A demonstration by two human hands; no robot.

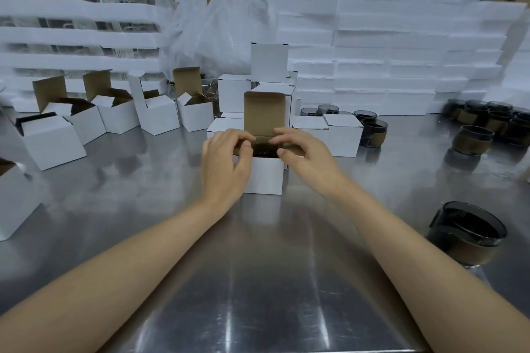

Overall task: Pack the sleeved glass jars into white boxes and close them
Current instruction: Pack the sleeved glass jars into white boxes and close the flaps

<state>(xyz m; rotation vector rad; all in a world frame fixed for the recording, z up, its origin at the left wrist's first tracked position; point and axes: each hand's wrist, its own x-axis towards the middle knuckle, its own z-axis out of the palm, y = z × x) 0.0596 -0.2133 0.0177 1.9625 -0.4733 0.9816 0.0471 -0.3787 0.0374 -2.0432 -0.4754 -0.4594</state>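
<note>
- white box (265,175) stands mid-table on the steel table (258,281), lid flap upright, something dark inside.
- left hand (226,157) fingers curl on its left side flap.
- right hand (301,149) pinches the right flap.
- sleeved glass jar (466,233) sits near right.

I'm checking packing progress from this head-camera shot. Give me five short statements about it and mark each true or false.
1. The white box between the hands has its top lid flap standing upright. True.
2. The left hand is lifting a jar off the table. False: its fingers are on the box's left side flap at the opening.
3. The right hand is at the box's right side flap. True.
4. A sleeved glass jar lies tipped on the metal table at the near right. True.
5. The row of boxes at the far left is all closed. False: their lids stand open.
</note>
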